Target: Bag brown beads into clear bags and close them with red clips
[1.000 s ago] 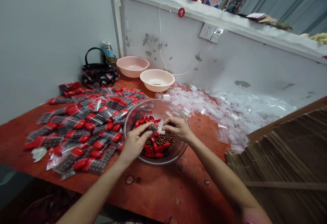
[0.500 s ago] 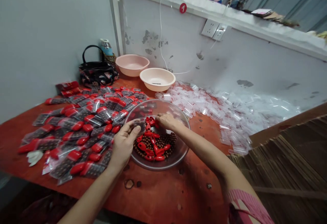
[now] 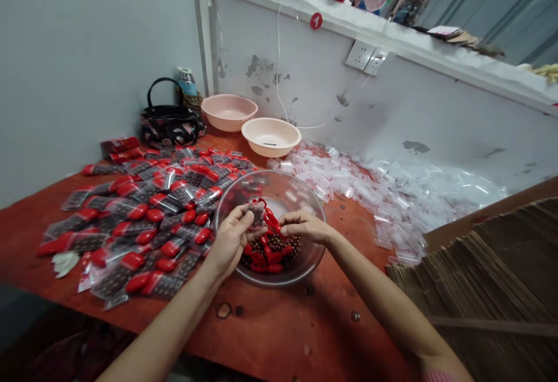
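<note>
My left hand point(image 3: 230, 239) pinches a small clear plastic packet point(image 3: 257, 217) with dark beads inside, held over the left half of a clear bowl point(image 3: 314, 261). Close to it, my right hand point(image 3: 305, 227) grips a glossy red plastic piece point(image 3: 272, 222) between thumb and fingers, near the packet's edge. Below both hands, the bowl holds loose brown beads point(image 3: 293, 247) and more red pieces point(image 3: 267, 259). Whether the red piece touches the packet I cannot tell.
Filled packets with red ends point(image 3: 168, 202) cover the table's left side. Clear plastic sleeves point(image 3: 349, 181) are heaped at the right. A pink basin point(image 3: 229, 115) and a cream basin point(image 3: 271, 145) stand behind, beside a black handbag point(image 3: 170, 126). Stacked cardboard point(image 3: 488, 266) lies at right.
My right hand reached down into the bowl, then came up with a red piece, close to my left hand. My left hand shifted left, then back right, still holding the packet.
</note>
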`<state>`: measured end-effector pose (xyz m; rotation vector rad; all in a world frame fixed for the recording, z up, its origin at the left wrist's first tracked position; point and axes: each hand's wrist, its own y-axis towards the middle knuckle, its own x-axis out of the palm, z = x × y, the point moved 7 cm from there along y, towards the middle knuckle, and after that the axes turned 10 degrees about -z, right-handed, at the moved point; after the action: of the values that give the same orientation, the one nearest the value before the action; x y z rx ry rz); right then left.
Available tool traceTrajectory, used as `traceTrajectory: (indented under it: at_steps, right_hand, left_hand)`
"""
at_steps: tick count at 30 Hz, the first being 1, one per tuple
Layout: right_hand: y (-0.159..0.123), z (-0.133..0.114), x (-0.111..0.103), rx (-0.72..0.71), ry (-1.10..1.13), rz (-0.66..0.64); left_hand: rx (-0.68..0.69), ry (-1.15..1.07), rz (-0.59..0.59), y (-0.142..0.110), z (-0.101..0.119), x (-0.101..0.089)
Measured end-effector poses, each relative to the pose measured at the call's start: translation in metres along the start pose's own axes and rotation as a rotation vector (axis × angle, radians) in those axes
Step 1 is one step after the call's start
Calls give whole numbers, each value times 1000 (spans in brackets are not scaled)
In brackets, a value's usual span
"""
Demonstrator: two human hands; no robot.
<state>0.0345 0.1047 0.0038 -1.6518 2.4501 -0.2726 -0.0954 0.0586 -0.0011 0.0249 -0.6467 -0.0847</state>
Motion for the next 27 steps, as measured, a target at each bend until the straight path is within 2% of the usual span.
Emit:
traceTrajectory:
  at_steps: [3, 7, 8, 10, 12, 13, 15, 16, 19, 23, 27]
  right_hand:
    - [-4, -2, 12, -15, 29, -7]
    - [-6, -4, 14, -57, -87, 69]
    - [-8, -5, 12, -63, -150, 134]
    - [-14, -8, 4, -78, -346, 345]
    - [-23, -18, 1, -110, -617, 573]
    - [-26, -23, 4, -134, -752, 641]
    - [-28, -30, 16, -203, -932, 677]
    - [-27, -32, 21, -243, -953, 660]
    - [-23, -28, 25, -301, -744, 583]
    - [-13, -5, 10, -225, -234, 566]
    - [-1, 17, 1, -231, 215, 492]
  left_hand:
    - [-4, -17, -40, -3, -4, 6]
    - [31, -4, -36, -7, -5, 6]
    - [39, -6, -32, -7, -5, 6]
    - [52, -15, -23, -8, -5, 6]
    - [54, -27, -18, -8, -6, 6]
    - [54, -30, -19, -8, -6, 7]
    - [59, -26, -21, -7, -7, 8]
    - [65, -20, -19, -6, -8, 9]
    - [77, 25, -3, -5, -11, 7]
    - [68, 167, -15, -6, -17, 5]
    - [65, 287, -41, -6, -18, 6]
